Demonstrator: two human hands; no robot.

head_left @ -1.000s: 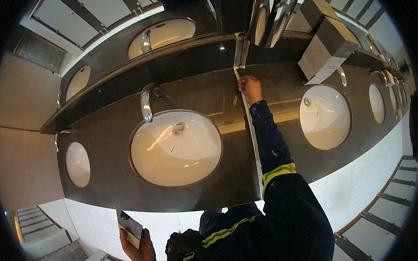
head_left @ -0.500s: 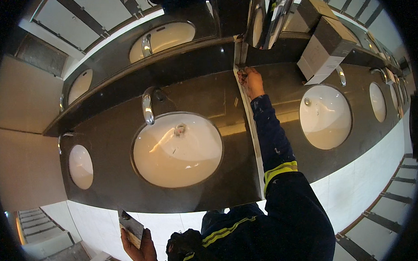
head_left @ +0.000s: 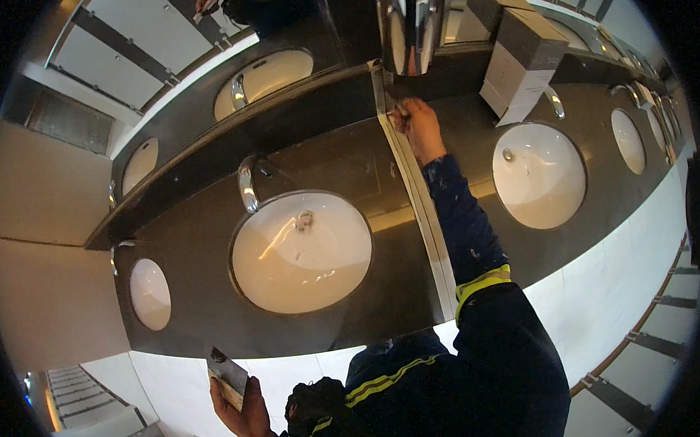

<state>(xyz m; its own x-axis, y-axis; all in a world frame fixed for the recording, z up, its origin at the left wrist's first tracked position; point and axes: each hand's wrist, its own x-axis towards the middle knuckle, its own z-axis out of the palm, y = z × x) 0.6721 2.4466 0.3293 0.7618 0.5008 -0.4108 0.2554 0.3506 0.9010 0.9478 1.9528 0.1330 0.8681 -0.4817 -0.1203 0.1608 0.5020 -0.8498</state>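
Note:
My right hand point(head_left: 421, 131) is stretched far over the dark countertop point(head_left: 188, 224), with its fingers pinched together. They touch the far end of a pale strip point(head_left: 419, 208) that runs from front to back across the counter, near the backsplash. Whatever sits in that pinch is too small to make out. Low at the left, off the counter's front edge, my left hand point(head_left: 249, 415) grips a flat grey metal plate point(head_left: 230, 372). The plate has a dark dab on its corner and a tan, wood-like part under it.
An oval white basin point(head_left: 305, 258) with a chrome tap point(head_left: 247, 183) lies left of the strip. Another basin point(head_left: 540, 177) lies right of it, beside a cardboard box point(head_left: 520, 66). Above the strip hangs a shiny metal fixture point(head_left: 407, 31). A mirror point(head_left: 184, 109) backs the counter.
The whole view has shifted a little. My right hand is slightly more to the right of the strip's far end, its fingers still pinched. My left hand still holds the plate.

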